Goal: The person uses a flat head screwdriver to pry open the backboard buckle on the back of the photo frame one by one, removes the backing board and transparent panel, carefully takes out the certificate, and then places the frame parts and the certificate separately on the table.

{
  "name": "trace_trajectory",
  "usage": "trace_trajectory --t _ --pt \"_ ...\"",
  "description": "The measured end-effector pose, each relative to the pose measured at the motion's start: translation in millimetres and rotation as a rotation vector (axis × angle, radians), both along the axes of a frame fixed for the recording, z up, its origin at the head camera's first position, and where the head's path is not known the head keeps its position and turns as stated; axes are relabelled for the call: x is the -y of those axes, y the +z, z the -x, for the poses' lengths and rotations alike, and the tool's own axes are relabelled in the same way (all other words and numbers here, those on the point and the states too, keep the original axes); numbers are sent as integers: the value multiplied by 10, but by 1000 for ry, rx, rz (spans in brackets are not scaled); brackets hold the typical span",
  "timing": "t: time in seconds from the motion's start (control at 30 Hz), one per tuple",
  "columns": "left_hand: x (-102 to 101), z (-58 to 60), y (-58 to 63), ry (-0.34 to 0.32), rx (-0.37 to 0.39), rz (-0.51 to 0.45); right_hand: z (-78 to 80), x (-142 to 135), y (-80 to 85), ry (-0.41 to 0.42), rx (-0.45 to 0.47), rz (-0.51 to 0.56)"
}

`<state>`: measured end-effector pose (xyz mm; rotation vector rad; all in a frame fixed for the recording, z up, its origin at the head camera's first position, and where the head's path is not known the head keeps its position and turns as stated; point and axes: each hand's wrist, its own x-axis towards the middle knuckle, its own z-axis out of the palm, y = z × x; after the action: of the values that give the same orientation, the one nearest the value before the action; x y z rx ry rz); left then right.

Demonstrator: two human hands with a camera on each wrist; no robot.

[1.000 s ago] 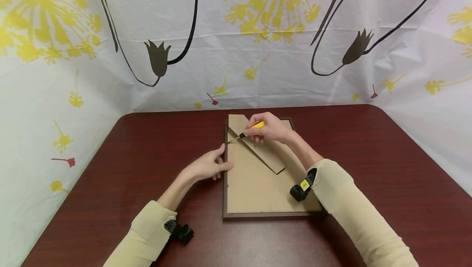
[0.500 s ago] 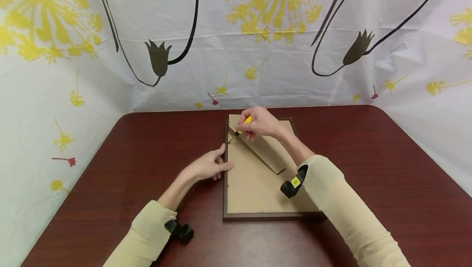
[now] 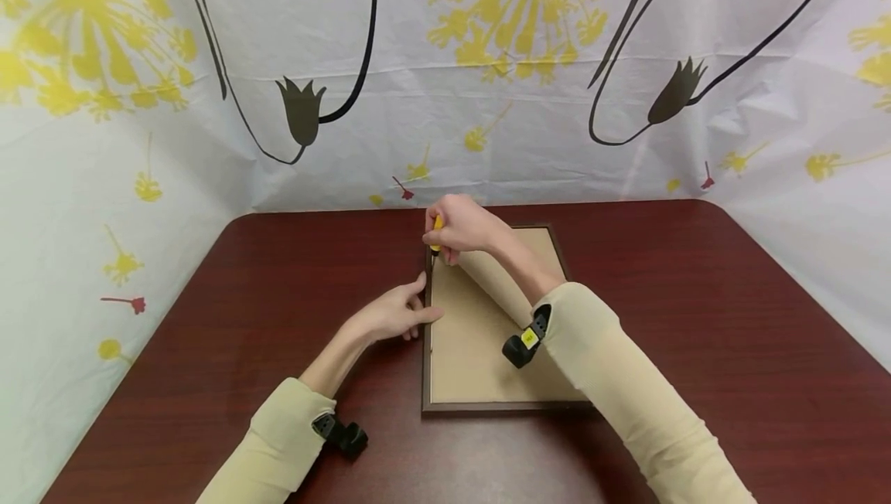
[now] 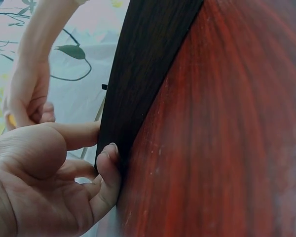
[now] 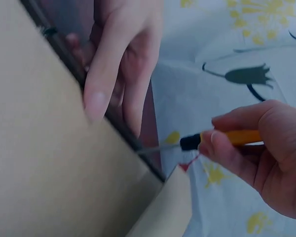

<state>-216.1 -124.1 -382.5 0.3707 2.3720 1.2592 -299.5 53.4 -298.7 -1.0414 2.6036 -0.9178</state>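
Note:
A picture frame [image 3: 501,409] lies on the table with its brown backing board [image 3: 473,369] facing up. On the board sits a slanting cardboard stand [image 3: 496,280], partly covered by the right forearm. My left hand [image 3: 390,313] holds the frame's left side, thumb over the board's edge and fingers along the dark outer side [image 4: 143,64]. My right hand [image 3: 462,224] pinches the yellow handle of a screwdriver [image 5: 237,138] near the upper left corner. The screwdriver stands steeply, its thin metal shaft [image 5: 160,148] reaching the inner edge of the frame.
The dark red wooden table [image 3: 313,272] extends around the frame. A white sheet [image 3: 390,40] with yellow and dark flower prints hangs behind and beside it. A small dark metal tab [image 5: 49,30] shows at the frame's edge.
My right hand has moved left with the screwdriver and tipped it from slanted to nearly upright, its tip staying by the frame's left edge. The left hand stays in place.

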Motion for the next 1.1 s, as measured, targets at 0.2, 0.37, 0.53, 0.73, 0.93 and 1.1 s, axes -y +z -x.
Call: trace_trajectory --t 0.2,0.37,0.53,0.73,0.93,1.1 --pt "-8 6 -3 5 0 24 7 211 97 30 -50 -139" --pt "-12 15 -15 9 2 14 6 237 108 18 -51 -163" --pt "-16 14 -24 16 26 -15 -17 95 56 -7 17 -83" --pt "-21 8 -32 33 30 -24 -88 -168 -55 -63 53 56" --pt "-51 8 -22 40 22 -34 -188 -340 -169 -106 67 129" --pt "-38 0 -18 48 20 -30 -263 -417 -296 -116 73 179"
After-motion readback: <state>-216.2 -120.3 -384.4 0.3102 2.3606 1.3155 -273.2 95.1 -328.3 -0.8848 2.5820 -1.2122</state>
